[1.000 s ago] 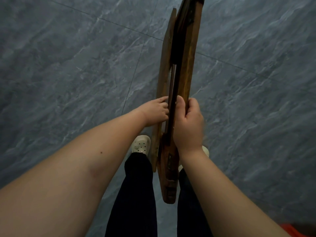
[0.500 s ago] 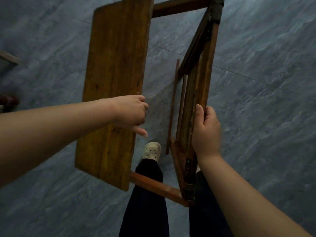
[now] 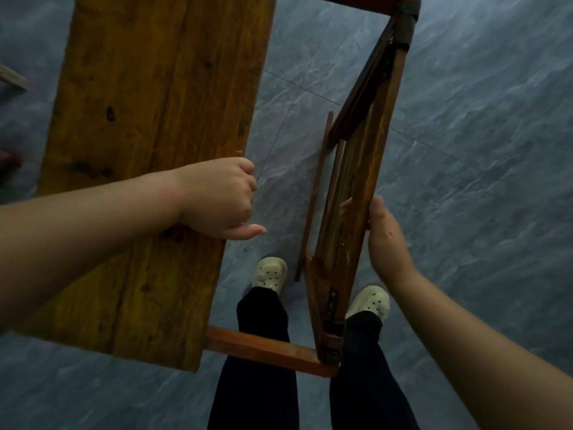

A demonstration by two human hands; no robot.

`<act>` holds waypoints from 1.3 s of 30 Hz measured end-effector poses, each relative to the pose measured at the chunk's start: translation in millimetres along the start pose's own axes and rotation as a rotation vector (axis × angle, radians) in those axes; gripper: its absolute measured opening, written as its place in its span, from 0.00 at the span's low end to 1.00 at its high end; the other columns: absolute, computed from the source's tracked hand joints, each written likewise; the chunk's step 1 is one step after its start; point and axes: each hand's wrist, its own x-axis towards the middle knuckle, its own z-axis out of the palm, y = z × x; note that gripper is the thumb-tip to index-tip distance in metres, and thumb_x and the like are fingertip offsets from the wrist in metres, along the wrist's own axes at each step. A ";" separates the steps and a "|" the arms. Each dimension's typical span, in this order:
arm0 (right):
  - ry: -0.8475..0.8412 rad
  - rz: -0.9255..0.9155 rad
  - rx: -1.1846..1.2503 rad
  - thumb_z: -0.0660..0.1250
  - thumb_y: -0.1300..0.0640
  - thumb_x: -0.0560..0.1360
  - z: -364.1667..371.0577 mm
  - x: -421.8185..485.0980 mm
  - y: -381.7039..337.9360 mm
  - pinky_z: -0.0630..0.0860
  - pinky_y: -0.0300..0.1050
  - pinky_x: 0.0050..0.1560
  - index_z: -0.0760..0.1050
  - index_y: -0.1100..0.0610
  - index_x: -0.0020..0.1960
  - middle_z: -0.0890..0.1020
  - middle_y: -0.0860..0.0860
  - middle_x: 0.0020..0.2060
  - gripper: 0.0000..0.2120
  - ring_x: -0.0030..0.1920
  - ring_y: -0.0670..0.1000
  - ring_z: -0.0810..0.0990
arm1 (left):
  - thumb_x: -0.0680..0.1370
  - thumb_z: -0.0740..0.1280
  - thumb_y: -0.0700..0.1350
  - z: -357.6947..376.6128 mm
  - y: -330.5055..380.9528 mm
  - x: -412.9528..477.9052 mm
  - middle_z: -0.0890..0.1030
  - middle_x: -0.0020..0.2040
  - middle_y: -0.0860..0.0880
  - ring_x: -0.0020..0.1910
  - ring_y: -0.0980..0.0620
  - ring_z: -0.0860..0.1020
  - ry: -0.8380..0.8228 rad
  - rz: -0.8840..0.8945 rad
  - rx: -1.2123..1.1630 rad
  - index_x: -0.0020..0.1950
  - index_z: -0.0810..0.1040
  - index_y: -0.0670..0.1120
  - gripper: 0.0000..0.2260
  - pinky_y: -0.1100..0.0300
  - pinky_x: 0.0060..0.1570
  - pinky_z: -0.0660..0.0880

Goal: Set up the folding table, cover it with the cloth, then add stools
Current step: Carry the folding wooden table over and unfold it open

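Observation:
The wooden folding table is partly unfolded below me. Its broad brown top board lies swung out to the left, nearly flat. Its leg frame stands on edge to the right, and a reddish crossbar joins the two near my legs. My left hand grips the board's right edge with curled fingers. My right hand wraps the outer side of the leg frame. No cloth or stools show.
Grey marbled floor tiles spread all around. My two feet in pale clogs stand between the board and the frame. A bit of wood and a dark reddish thing sit at the left edge.
The table, folded flat between both hands a second ago, has opened: my left hand pulled the top board leftward while my right hand kept the leg frame. The gap has widened further.

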 end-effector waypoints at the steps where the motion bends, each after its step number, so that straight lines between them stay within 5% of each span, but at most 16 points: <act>1: -0.006 -0.027 -0.006 0.46 0.37 0.76 -4.8 2.9 4.5 0.77 0.45 0.50 0.78 0.58 0.51 0.82 0.56 0.44 0.31 0.46 0.51 0.81 | 0.79 0.49 0.58 0.3 0.7 3.0 0.69 0.20 0.54 0.23 0.54 0.67 0.009 0.005 -0.002 0.20 0.69 0.50 0.30 0.58 0.38 0.61; 6: 0.012 -0.155 -0.145 0.46 0.35 0.78 -17.3 14.7 22.5 0.77 0.54 0.45 0.78 0.58 0.48 0.81 0.57 0.39 0.32 0.42 0.57 0.80 | 0.79 0.49 0.59 4.1 4.8 12.9 0.69 0.20 0.54 0.23 0.54 0.66 0.038 0.016 0.018 0.20 0.70 0.49 0.30 0.59 0.38 0.58; 10: -0.042 -0.264 -0.549 0.62 0.58 0.78 -20.9 20.6 26.8 0.79 0.56 0.49 0.78 0.59 0.50 0.81 0.56 0.46 0.07 0.47 0.55 0.80 | 0.79 0.49 0.59 5.6 4.8 15.9 0.69 0.20 0.55 0.24 0.54 0.66 0.029 0.025 0.005 0.20 0.71 0.49 0.30 0.59 0.38 0.59; 14: -0.428 -0.518 -1.145 0.73 0.62 0.68 -30.1 34.6 57.4 0.67 0.57 0.67 0.76 0.56 0.62 0.77 0.57 0.62 0.22 0.65 0.60 0.73 | 0.79 0.49 0.59 5.6 4.2 17.4 0.67 0.20 0.55 0.23 0.54 0.65 0.021 0.024 -0.010 0.20 0.70 0.50 0.30 0.59 0.38 0.58; 18: -0.570 -0.738 -1.465 0.81 0.59 0.53 -35.2 50.2 65.6 0.59 0.59 0.63 0.82 0.55 0.54 0.82 0.55 0.55 0.29 0.60 0.59 0.78 | 0.79 0.49 0.59 7.5 3.0 17.0 0.67 0.20 0.55 0.23 0.55 0.65 0.009 0.036 -0.014 0.20 0.70 0.50 0.30 0.59 0.38 0.59; 21: -0.652 -0.808 -1.536 0.82 0.60 0.51 -34.6 62.6 61.5 0.59 0.61 0.62 0.83 0.54 0.48 0.84 0.54 0.49 0.26 0.57 0.59 0.80 | 0.79 0.49 0.59 9.1 3.1 18.0 0.67 0.20 0.55 0.23 0.54 0.65 -0.001 0.033 -0.008 0.20 0.70 0.50 0.30 0.59 0.37 0.58; 23: -0.763 -0.749 -1.551 0.79 0.59 0.58 -33.3 69.2 59.4 0.59 0.62 0.66 0.82 0.54 0.49 0.84 0.53 0.48 0.19 0.57 0.58 0.80 | 0.79 0.49 0.59 9.7 3.2 18.9 0.67 0.20 0.55 0.23 0.54 0.65 0.001 0.025 0.001 0.20 0.69 0.49 0.30 0.59 0.37 0.58; 25: -0.859 -0.685 -1.499 0.67 0.56 0.70 -31.9 74.9 61.3 0.62 0.63 0.69 0.79 0.54 0.54 0.82 0.53 0.51 0.12 0.59 0.57 0.78 | 0.79 0.49 0.59 9.5 3.7 19.9 0.66 0.19 0.54 0.22 0.54 0.64 0.003 0.018 0.000 0.19 0.69 0.49 0.31 0.59 0.36 0.58; 27: -0.935 -0.556 -1.467 0.50 0.51 0.72 -31.9 80.5 59.0 0.65 0.58 0.68 0.76 0.53 0.58 0.79 0.51 0.54 0.21 0.61 0.55 0.75 | 0.79 0.48 0.59 8.4 4.6 21.3 0.65 0.19 0.54 0.22 0.54 0.64 0.010 0.013 -0.001 0.19 0.67 0.49 0.31 0.59 0.35 0.59; 29: -0.924 -0.523 -1.423 0.45 0.49 0.71 -33.4 83.5 58.8 0.66 0.53 0.67 0.74 0.52 0.59 0.77 0.50 0.55 0.25 0.61 0.53 0.73 | 0.79 0.49 0.59 7.1 5.4 23.6 0.64 0.19 0.54 0.21 0.54 0.63 0.021 0.006 0.019 0.19 0.67 0.48 0.30 0.59 0.35 0.59; 32: -0.908 -0.778 -1.509 0.54 0.54 0.78 -40.0 84.5 58.5 0.61 0.45 0.68 0.75 0.53 0.62 0.77 0.50 0.59 0.17 0.64 0.53 0.72 | 0.79 0.51 0.57 5.5 4.6 24.0 0.63 0.19 0.53 0.21 0.53 0.61 0.024 -0.011 0.040 0.19 0.66 0.48 0.29 0.59 0.35 0.58; 35: -1.010 -0.789 -1.641 0.61 0.55 0.78 -58.3 81.0 55.0 0.63 0.44 0.67 0.75 0.55 0.62 0.77 0.50 0.59 0.14 0.63 0.53 0.72 | 0.79 0.51 0.56 6.5 1.7 13.1 0.65 0.18 0.52 0.21 0.52 0.62 -0.001 -0.029 0.047 0.19 0.67 0.47 0.29 0.58 0.35 0.58; 39: -0.990 -0.881 -1.700 0.73 0.59 0.65 -87.0 77.0 52.1 0.76 0.47 0.43 0.78 0.55 0.41 0.80 0.50 0.36 0.07 0.40 0.52 0.78 | 0.79 0.51 0.55 5.0 -1.1 2.2 0.66 0.18 0.52 0.21 0.52 0.64 -0.028 -0.029 0.056 0.19 0.68 0.48 0.28 0.58 0.35 0.61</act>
